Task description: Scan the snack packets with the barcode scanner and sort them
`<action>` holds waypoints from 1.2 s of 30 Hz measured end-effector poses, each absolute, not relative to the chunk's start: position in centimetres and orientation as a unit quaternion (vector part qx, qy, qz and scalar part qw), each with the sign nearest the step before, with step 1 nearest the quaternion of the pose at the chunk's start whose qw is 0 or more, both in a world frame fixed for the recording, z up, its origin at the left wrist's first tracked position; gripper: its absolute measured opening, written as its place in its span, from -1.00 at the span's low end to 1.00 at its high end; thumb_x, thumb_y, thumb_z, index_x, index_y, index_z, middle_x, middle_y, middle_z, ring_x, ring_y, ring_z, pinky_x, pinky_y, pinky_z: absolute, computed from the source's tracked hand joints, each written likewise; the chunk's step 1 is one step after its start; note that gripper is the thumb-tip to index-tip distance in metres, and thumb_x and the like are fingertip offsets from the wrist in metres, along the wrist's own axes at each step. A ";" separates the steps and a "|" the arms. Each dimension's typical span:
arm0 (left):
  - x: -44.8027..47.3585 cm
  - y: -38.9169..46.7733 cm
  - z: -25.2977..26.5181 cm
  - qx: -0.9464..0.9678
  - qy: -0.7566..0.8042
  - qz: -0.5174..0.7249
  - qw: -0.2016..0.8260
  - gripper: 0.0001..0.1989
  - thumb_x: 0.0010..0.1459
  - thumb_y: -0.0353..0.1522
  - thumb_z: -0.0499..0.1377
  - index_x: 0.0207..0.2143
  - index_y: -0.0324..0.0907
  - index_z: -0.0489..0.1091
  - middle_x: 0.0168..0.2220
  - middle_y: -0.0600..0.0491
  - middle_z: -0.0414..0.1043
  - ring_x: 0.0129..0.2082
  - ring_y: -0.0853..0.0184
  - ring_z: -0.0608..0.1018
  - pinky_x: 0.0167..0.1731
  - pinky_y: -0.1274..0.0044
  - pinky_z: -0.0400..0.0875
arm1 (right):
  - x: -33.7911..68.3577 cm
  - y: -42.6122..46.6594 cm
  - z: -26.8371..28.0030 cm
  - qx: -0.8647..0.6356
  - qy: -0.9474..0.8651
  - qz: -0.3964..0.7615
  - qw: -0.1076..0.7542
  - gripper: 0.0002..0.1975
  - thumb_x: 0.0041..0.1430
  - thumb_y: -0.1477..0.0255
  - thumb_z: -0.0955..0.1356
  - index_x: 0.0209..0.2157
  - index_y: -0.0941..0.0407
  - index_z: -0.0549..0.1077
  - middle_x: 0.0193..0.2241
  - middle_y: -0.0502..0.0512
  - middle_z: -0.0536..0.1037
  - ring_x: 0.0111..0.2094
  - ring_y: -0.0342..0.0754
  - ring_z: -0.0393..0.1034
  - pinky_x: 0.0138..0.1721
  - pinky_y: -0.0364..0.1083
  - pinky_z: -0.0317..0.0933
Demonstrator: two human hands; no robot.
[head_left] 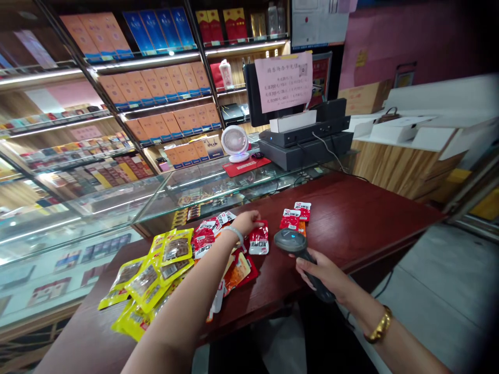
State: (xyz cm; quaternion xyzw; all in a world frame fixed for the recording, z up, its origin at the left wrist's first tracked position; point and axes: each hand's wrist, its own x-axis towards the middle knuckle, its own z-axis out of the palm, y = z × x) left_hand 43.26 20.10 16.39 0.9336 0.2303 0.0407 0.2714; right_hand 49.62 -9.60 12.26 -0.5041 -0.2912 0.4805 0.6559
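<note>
My left hand (247, 223) pinches the top corner of a red-and-white snack packet (259, 240) above the dark red table. In my right hand (323, 270) is a black handheld barcode scanner (291, 240), its head pointing left toward that packet. Beside my left wrist lies a heap of red-and-white packets (205, 239), and my forearm hides part of it. Orange-and-red packets (238, 271) rest just below the held one. Several yellow packets (177, 248) with brown contents are piled to the left. Two more red-and-white packets (290, 218) lie beyond the scanner, with an orange edge beneath them.
The wooden table (362, 208) adjoins a glass display counter (210, 182). On the counter stand a white fan (235, 143), a red mat (246, 166) and a black cash-register unit (307, 148) with a pink sign (284, 82). Boxed goods fill the shelves behind.
</note>
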 end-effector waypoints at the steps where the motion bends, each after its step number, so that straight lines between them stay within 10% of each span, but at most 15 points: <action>1: 43.7 20.0 16.4 0.906 0.253 0.061 0.334 -0.79 0.05 -0.21 0.28 -0.32 -0.14 0.46 -0.44 0.11 0.44 -0.37 0.35 0.47 -0.20 0.47 0.40 | 49.8 -9.7 12.5 -0.504 -0.291 0.479 0.657 -0.50 0.03 0.03 0.49 -0.19 0.11 0.38 -0.62 -0.17 0.29 -0.67 -0.24 0.08 -0.68 -0.23 -0.01; 5: 45.5 18.7 16.3 0.803 0.295 0.070 0.513 -0.73 0.14 -0.15 0.22 -0.30 -0.19 0.41 -0.49 0.12 0.39 -0.50 0.41 0.46 -0.40 0.51 0.44 | 50.3 -10.0 13.6 -0.499 -0.285 0.476 0.666 -0.45 0.01 0.02 0.49 -0.13 0.13 0.39 -0.61 -0.17 0.28 -0.67 -0.24 0.09 -0.67 -0.23 -0.02; 18: 48.1 15.6 16.7 0.709 0.253 0.061 0.656 -0.58 0.18 -0.14 0.21 -0.02 -0.24 0.42 -0.26 -0.10 0.56 -0.35 0.31 0.60 -0.25 0.38 0.55 | 51.1 -9.7 13.6 -0.504 -0.286 0.462 0.671 -0.44 0.01 0.01 0.49 -0.13 0.13 0.40 -0.63 -0.18 0.30 -0.68 -0.25 0.09 -0.67 -0.24 -0.02; 24: 49.4 17.0 17.4 0.879 0.235 0.072 0.408 -0.60 0.28 -0.27 0.06 0.12 -0.18 0.40 -0.06 -0.09 0.55 -0.07 0.31 0.57 0.00 0.45 0.44 | 51.2 -10.2 13.1 -0.512 -0.273 0.466 0.668 -0.44 0.03 0.01 0.49 -0.12 0.13 0.39 -0.62 -0.18 0.29 -0.68 -0.24 0.09 -0.67 -0.24 -0.03; 28: 45.4 20.3 18.4 0.915 0.268 -0.006 0.302 -0.73 -0.20 -0.29 0.43 -0.36 -0.14 0.58 -0.22 -0.07 0.59 0.00 0.06 0.52 0.12 0.32 0.30 | 50.9 -10.1 12.7 -0.511 -0.297 0.462 0.661 -0.48 0.07 0.04 0.48 -0.14 0.14 0.39 -0.63 -0.18 0.29 -0.68 -0.25 0.08 -0.69 -0.24 -0.03; 31: 42.6 21.2 18.6 0.955 0.251 -0.109 0.112 -0.56 -0.43 -0.29 0.51 -0.36 -0.07 0.59 -0.14 -0.10 0.56 0.07 -0.08 0.46 0.12 0.23 0.26 | 50.7 -9.9 12.4 -0.506 -0.308 0.471 0.654 -0.49 0.09 0.04 0.47 -0.13 0.14 0.38 -0.64 -0.18 0.28 -0.69 -0.25 0.08 -0.69 -0.24 -0.03; 36: 41.6 20.8 17.8 0.970 0.193 -0.147 0.001 -0.68 -0.20 -0.21 0.45 -0.31 -0.01 0.59 -0.06 -0.07 0.50 0.08 0.01 0.43 0.09 0.28 0.24 | 50.4 -9.5 11.9 -0.510 -0.313 0.467 0.651 -0.52 0.11 0.06 0.46 -0.16 0.13 0.38 -0.64 -0.17 0.30 -0.69 -0.25 0.09 -0.69 -0.24 -0.03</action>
